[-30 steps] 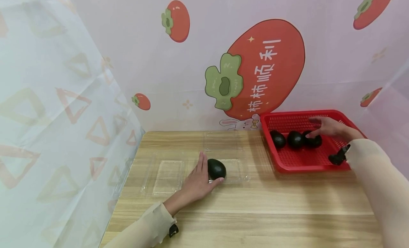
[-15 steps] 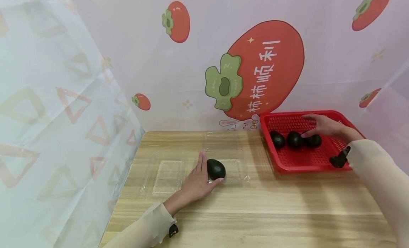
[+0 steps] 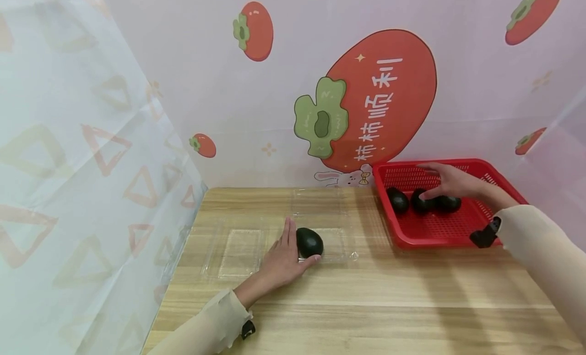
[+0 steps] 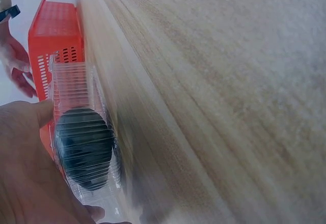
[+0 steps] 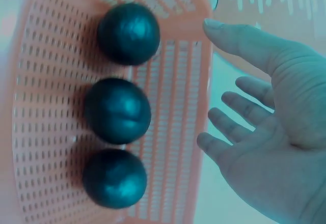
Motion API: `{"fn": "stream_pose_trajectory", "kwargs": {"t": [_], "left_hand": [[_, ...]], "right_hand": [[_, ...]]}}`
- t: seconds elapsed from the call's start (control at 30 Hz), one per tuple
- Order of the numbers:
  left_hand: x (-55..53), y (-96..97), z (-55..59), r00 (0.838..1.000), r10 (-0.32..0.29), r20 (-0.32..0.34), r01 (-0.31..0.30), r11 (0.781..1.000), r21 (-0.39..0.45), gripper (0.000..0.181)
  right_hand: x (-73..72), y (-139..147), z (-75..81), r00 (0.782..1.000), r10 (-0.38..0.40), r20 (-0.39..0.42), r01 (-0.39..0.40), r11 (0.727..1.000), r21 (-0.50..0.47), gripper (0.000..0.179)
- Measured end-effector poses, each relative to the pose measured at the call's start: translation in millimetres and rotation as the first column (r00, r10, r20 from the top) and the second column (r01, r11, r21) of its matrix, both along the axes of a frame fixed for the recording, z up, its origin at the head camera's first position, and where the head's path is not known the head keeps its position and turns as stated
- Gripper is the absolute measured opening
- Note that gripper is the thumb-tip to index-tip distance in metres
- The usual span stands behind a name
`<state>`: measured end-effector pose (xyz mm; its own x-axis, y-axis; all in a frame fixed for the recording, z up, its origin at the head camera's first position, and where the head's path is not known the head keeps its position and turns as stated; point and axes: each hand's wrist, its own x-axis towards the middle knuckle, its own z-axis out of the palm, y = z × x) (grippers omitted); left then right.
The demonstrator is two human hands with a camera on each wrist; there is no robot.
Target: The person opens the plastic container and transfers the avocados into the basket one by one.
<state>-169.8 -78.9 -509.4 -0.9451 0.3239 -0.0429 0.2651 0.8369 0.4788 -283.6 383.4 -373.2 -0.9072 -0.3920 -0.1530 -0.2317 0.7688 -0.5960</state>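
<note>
A dark green avocado [image 3: 309, 243] sits in a clear plastic container [image 3: 336, 243] on the table. My left hand [image 3: 281, 261] rests at that container's near left corner, its fingers straight along one side and the thumb stretched across the front. The left wrist view shows the avocado [image 4: 84, 150] through the ribbed clear wall. At the right stands a red basket [image 3: 439, 240] with three avocados in a row, the left one [image 3: 397, 200] nearest the basket's side. My right hand [image 3: 460, 184] hovers over the basket, fingers spread, holding nothing; its thumb partly covers the middle avocado [image 3: 418, 205].
Another clear plastic tray [image 3: 240, 253] lies on the wooden table [image 3: 320, 314] left of the left hand. A transparent flap [image 3: 319, 201] lies behind the container with the avocado. A printed wall [image 3: 265, 106] closes off the back, close behind the basket.
My right hand has moved left over the basket, from the right avocado to above the middle one. The left hand and its container have stayed in place.
</note>
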Motion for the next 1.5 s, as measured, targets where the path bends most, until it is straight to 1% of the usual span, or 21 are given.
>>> {"fn": "stream_pose_trajectory", "kwargs": {"t": [0.1,0.23,0.37,0.67,0.83,1.07,1.27,1.4,1.5], "left_hand": [[0.8,-0.1,2.5,1.0,-0.002,-0.003,0.002,1.0,0.007,0.119],[1.6,-0.6,6.7,1.0,-0.002,0.01,0.002,1.0,0.018,0.118],[1.8,-0.7,7.5,1.0,0.001,0.018,-0.001,0.999,0.033,0.119],[1.2,-0.5,5.4,1.0,0.007,0.013,-0.007,1.0,0.024,0.12],[0.6,-0.2,4.4,1.0,0.011,0.01,-0.011,1.0,0.017,0.12],[0.7,0.0,5.1,1.0,0.013,0.01,-0.013,1.0,0.022,0.12],[0.9,0.2,5.5,1.0,0.015,0.013,-0.015,1.0,0.017,0.12],[0.6,0.8,6.2,1.0,0.015,0.01,-0.016,1.0,0.015,0.12],[0.4,1.2,6.7,1.0,0.018,0.014,-0.018,1.0,0.009,0.12]], "right_hand": [[2.4,-12,4.3,0.999,0.032,-0.033,-0.031,1.0,0.003,0.09],[6.4,-29,11.6,0.995,0.068,-0.075,-0.067,0.998,0.018,0.09],[11.2,-42,14.6,0.992,0.093,-0.084,-0.091,0.995,0.027,0.091],[19.1,-69,11.9,0.977,0.162,-0.141,-0.154,0.986,0.061,0.089],[22.1,-85,9.7,0.968,0.2,-0.154,-0.194,0.98,0.05,0.089],[21.9,-98,0.0,0.948,0.257,-0.189,-0.251,0.967,0.051,0.092],[25.4,-110,-7.3,0.938,0.295,-0.182,-0.292,0.955,0.042,0.091],[27.0,-118,-10.2,0.935,0.305,-0.18,-0.301,0.952,0.049,0.092],[27.5,-123,-12.3,0.929,0.322,-0.183,-0.318,0.947,0.053,0.091]]}}
